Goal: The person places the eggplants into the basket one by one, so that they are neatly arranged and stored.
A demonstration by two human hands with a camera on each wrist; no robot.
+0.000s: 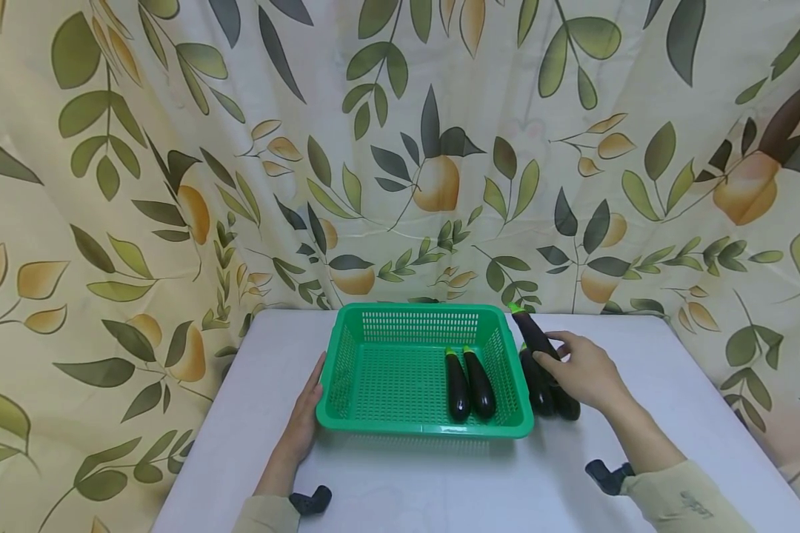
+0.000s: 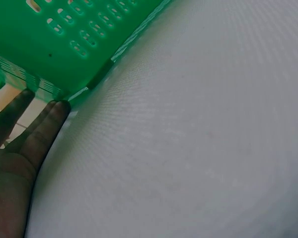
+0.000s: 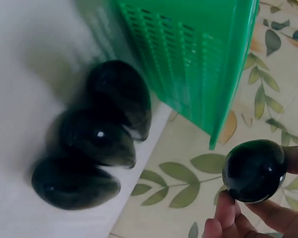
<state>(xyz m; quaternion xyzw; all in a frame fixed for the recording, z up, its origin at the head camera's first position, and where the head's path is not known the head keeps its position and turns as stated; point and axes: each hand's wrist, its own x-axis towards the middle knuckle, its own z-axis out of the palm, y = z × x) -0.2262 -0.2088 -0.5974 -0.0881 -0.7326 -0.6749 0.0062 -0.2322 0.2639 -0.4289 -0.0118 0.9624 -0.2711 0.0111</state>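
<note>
Leaf-printed curtain [image 1: 400,148] backs a white table [image 1: 440,488] where a green basket [image 1: 400,428] sits at centre, two eggplants [image 1: 470,385] already lying side by side at its 3 o'clock end. The left hand [image 1: 301,422], at the basket's 9 o'clock, lies flat with straight fingers [image 2: 44,130] pressed against the basket wall, holding nothing. At the basket's 3 o'clock, just outside the rim, the right hand [image 1: 583,374] has its fingers curled around a raised eggplant [image 1: 535,334], green stem tilted up toward 11 o'clock; the wrist view shows the fingertips [image 3: 223,213] pinching its rounded end [image 3: 253,169]. Three more eggplants [image 3: 89,144] lie bunched together on the table beside the basket wall, below that hand. By the look of it, the step in hand is a lift from the pile toward the basket; the next move would seem to call for carrying the eggplant over the rim and laying it beside the pair inside while the left hand steadies the basket. The head view half hides the table pile behind the hand, so its count rests on the blurred wrist view, and the left hand's thumb cannot be made out.
</note>
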